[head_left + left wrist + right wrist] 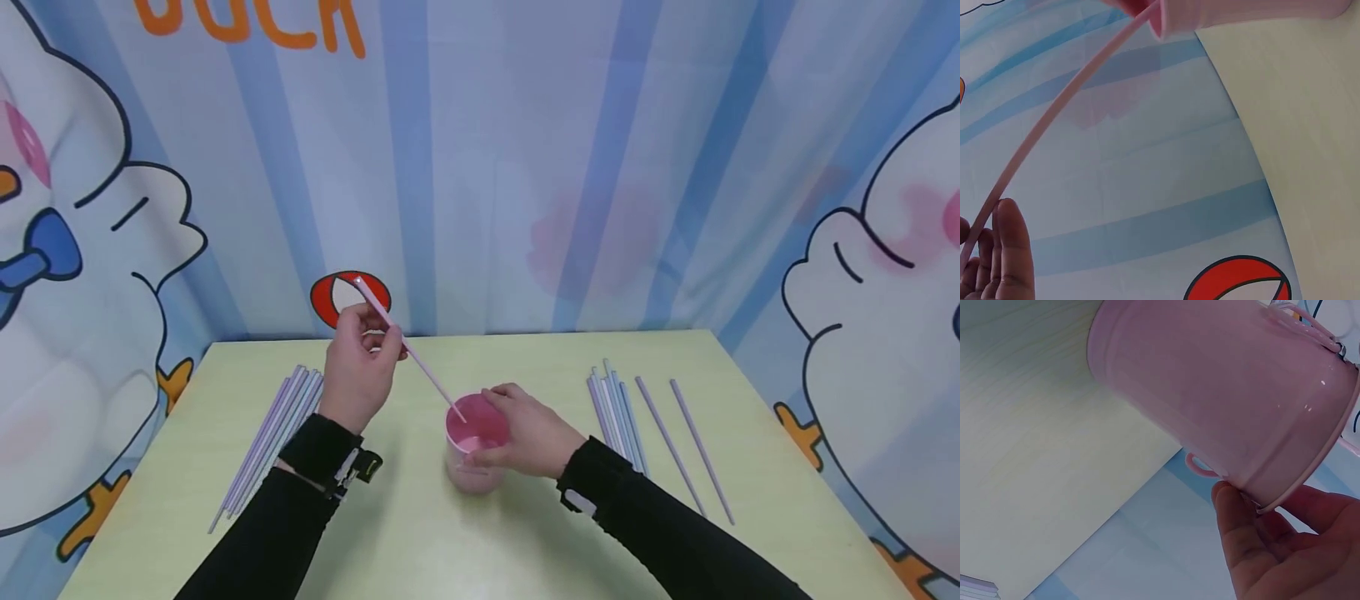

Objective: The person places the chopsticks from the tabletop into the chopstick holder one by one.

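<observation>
A blue-striped backdrop is printed with cartoon figures at nine and three o'clock; a pale table is seen at six.

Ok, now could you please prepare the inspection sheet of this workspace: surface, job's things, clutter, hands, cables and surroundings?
Surface: pale yellow tabletop, with soft shadows near the arms.
Job's things: pink bucket, mouth up; pink stick, slanting down into its mouth.
Clutter: left bunch of sticks; right bunch of sticks, with two separate sticks lying beside it.
Hands: left hand pinches the pink stick; right hand grips the bucket at its rim.
Cables: nothing seen.
Surroundings: blue striped backdrop with cartoon figures.
</observation>
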Motion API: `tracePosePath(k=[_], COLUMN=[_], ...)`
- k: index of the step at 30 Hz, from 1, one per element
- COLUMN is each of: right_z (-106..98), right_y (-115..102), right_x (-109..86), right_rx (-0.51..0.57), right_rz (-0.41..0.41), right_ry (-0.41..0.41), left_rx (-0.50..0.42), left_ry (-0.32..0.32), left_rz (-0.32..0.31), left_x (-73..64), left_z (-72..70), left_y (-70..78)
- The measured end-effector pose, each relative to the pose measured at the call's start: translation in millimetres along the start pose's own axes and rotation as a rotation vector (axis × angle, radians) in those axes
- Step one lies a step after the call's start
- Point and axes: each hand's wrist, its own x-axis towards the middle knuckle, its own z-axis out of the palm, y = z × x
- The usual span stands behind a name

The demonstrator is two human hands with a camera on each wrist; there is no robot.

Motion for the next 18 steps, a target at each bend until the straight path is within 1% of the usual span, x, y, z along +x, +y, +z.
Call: tracePosePath(k=[7, 13, 18], right_z=[2.5, 3.7, 4.6], right_y=[-0.8, 0.0, 0.0], right_x=[1.6, 4.2, 6.2], right_rx=[-0.047, -0.048, -0.069], right_rz=[-0.014, -0.005, -0.007], right_ry=[0.036, 0.027, 0.027], left_rx=[0.044, 0.104, 0.138], left_ry=[-0.053, -0.090, -0.125], left_rz=[-0.064, -0.105, -0.123], left_x=[-9.2, -17.4, -23.3], left_z=[15.3, 25.3, 29.7], left_y=[-13.0, -25.5, -34.0])
